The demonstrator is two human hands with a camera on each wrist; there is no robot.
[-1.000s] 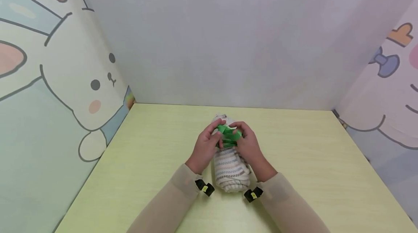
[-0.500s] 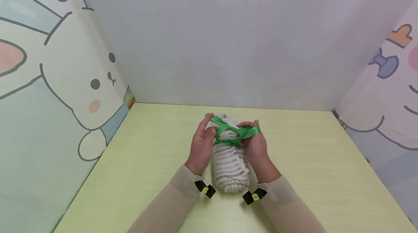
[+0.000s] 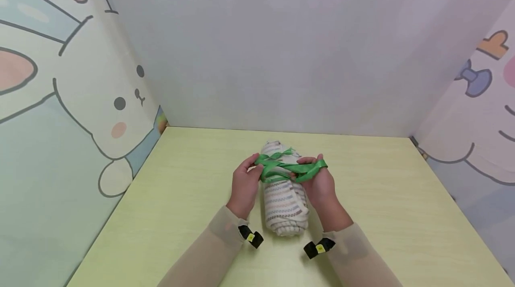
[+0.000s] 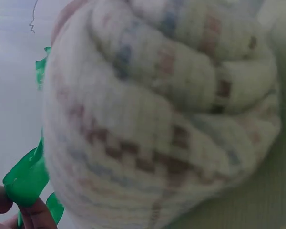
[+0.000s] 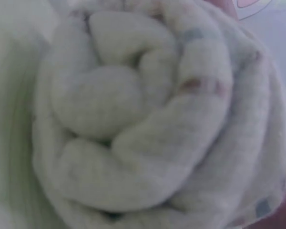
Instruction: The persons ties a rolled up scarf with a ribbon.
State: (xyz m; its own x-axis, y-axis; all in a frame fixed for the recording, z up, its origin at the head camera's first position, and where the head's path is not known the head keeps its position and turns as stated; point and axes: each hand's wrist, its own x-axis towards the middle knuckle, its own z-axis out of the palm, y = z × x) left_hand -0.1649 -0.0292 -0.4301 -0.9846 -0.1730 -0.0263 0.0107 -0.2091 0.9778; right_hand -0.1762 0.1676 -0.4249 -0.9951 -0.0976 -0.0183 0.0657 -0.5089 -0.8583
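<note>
A rolled white cloth with patterned stripes [image 3: 283, 206] lies lengthwise on the table, a green ribbon [image 3: 295, 168] wound round its upper half. On its left side my left hand [image 3: 245, 184] pinches the ribbon between thumb and fingers; the left wrist view shows the pinched green loop [image 4: 26, 181] beside the cloth. At the right, my right hand [image 3: 322, 188] holds a loop of ribbon stretched over its fingers. In the right wrist view the coiled end of the cloth [image 5: 133, 114] fills most of the picture and hides the ribbon.
The pale yellow-green table [image 3: 193, 166] spreads on both sides of the cloth. Behind it stands a plain light wall [image 3: 273, 54]. A rabbit picture [image 3: 96, 90] covers the left wall and another cartoon [image 3: 483, 99] the right one.
My hands have moved apart, the right one farther to the right, drawing the ribbon out across the cloth. My left hand rose, then came down a little. The cloth stays in place.
</note>
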